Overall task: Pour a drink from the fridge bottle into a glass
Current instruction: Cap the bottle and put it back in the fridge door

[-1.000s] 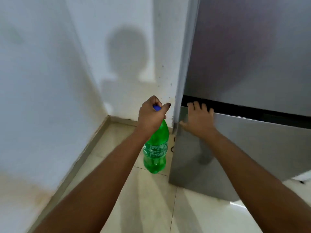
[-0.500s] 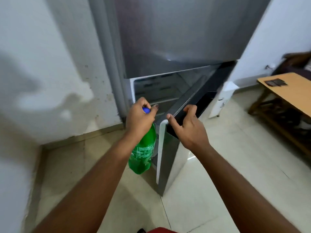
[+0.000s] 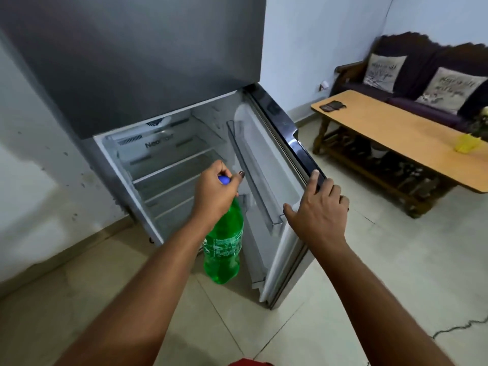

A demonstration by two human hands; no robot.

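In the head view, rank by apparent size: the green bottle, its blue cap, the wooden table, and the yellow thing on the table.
1. Wooden table, though farther away.
2. Green bottle, nearer the camera, hanging from the left hand.
3. Yellow thing.
4. Blue cap, mostly hidden by fingers, so unsure.

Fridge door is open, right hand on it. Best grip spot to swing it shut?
Grip the fridge door at its free top corner, where the right hand already rests, coming from the outer side. That edge lies farthest from the hinge, and the bottle hangs inside the opening.
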